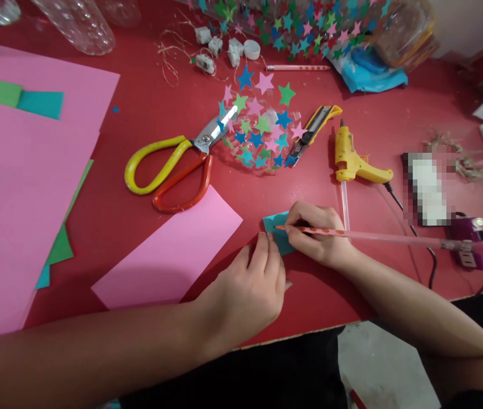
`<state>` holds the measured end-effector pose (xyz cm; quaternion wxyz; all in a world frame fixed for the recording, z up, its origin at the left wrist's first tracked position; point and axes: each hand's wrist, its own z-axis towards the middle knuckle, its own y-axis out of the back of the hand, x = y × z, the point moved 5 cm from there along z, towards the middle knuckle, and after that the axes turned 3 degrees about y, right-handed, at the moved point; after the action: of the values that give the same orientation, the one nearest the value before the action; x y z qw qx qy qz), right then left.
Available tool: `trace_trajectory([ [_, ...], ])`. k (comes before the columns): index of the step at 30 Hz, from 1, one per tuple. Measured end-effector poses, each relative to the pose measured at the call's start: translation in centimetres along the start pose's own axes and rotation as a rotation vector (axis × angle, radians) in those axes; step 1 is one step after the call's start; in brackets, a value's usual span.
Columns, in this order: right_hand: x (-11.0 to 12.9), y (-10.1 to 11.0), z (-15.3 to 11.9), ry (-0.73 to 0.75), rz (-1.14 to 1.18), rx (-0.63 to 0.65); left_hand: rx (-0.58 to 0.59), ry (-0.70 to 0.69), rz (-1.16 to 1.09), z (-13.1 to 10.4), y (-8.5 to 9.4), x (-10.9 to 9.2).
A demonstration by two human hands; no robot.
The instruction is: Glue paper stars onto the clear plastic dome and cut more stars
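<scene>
A small teal paper lies on the red table near its front edge. My right hand is closed around a long pink pencil, whose tip touches the paper. My left hand rests just left of it, its fingertips at the paper's lower left edge and fingers close together; whether they pinch the paper is hard to tell. Left of my left hand is a pink paper strip. Beyond the hands, many paper stars cover a clear plastic piece.
Scissors lie open at centre left, a cutter and yellow glue gun to the right. Large pink sheets cover the left side. A purple power socket with cords is at right; clear bottles are at the back.
</scene>
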<state>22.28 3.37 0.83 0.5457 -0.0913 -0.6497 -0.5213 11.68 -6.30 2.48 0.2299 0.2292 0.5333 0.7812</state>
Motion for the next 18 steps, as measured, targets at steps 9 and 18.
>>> trace_trajectory([
  [9,0.29,-0.27,0.12,0.032,-0.037,0.018,-0.016,0.002,-0.004,0.05,0.15,-0.16],
  [18,0.27,-0.53,-0.08,0.032,-0.025,0.019,-0.023,-0.003,-0.004,-0.05,0.0,-0.18],
])
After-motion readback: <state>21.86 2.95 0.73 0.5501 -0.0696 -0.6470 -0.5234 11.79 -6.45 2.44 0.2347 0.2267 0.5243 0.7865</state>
